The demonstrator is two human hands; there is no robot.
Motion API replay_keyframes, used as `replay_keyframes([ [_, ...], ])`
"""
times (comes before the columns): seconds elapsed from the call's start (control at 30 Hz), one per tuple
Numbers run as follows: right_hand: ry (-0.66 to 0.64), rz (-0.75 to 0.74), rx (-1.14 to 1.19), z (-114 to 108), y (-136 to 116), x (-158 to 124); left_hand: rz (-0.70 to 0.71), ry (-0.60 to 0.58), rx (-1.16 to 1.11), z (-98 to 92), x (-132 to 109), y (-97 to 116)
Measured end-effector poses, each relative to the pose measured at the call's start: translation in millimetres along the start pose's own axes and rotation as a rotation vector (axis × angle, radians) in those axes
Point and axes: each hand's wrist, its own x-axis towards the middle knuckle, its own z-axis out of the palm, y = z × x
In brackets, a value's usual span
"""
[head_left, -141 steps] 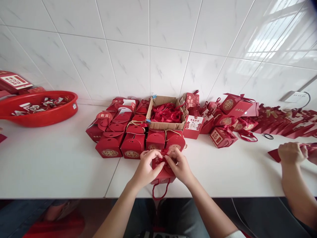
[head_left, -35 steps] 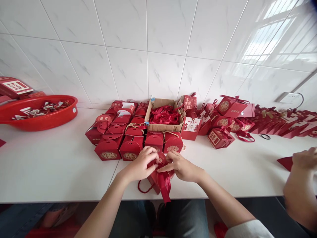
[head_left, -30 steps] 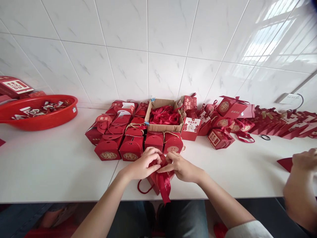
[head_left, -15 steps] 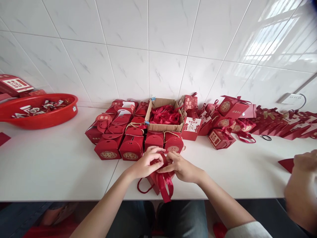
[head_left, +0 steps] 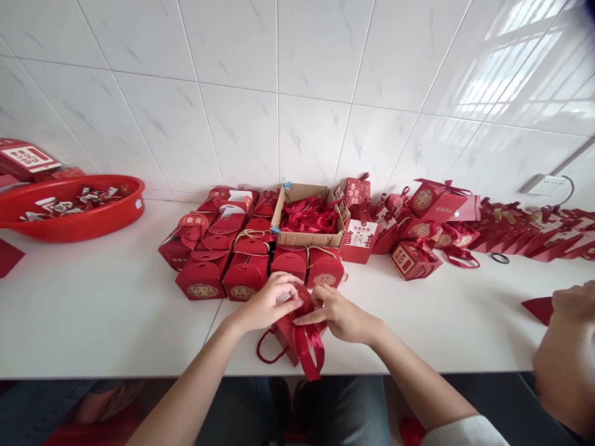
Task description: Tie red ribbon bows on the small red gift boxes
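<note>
A red gift box [head_left: 284, 339] stands at the table's front edge with a dark red cord handle [head_left: 266, 358] looping out at its left. Red satin ribbon [head_left: 310, 354] hangs over its front. My left hand [head_left: 272, 302] is curled over the top of the box, thumb and index finger nearly meeting; whatever lies between the tips is too small to make out. From the other side, my right hand [head_left: 338, 314] grips the ribbon, its index finger stretched across the box top towards my left thumb. My fingers partly hide the box lid.
Several closed red boxes [head_left: 201, 282] stand in rows behind my hands, beside a cardboard box [head_left: 309, 240] of red ribbons. A red basin [head_left: 93, 226] of small packets is at left. Red gift boxes [head_left: 413, 260] line the right; another person's hand [head_left: 574, 310] is at far right.
My left hand has shifted slightly left and its fingers have drawn back a little from the right hand. The right hand stays almost in place on the ribbon.
</note>
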Motion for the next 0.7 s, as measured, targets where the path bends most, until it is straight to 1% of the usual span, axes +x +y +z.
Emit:
replay_keyframes([
  [0.13, 0.002, 0.006, -0.010, 1, 0, 1, -0.010, -0.176, -0.009, -3.2, -2, 8],
  [0.2, 0.008, 0.008, -0.019, 2, 0, 1, -0.030, -0.221, 0.018, -3.9, -3, 12],
  [0.27, 0.011, 0.009, -0.026, 3, 0, 1, -0.038, -0.237, 0.045, -4.4, -4, 15],
  [0.43, 0.014, -0.002, -0.018, 2, -1, 0, -0.006, -0.223, 0.049, -5.9, -5, 12],
  [0.57, 0.023, -0.001, -0.013, 2, 0, 1, -0.022, -0.159, -0.010, -5.1, -4, 4],
  [0.7, 0.034, -0.002, -0.003, 4, 1, 1, 0.011, -0.051, 0.044, -2.8, -5, 4],
])
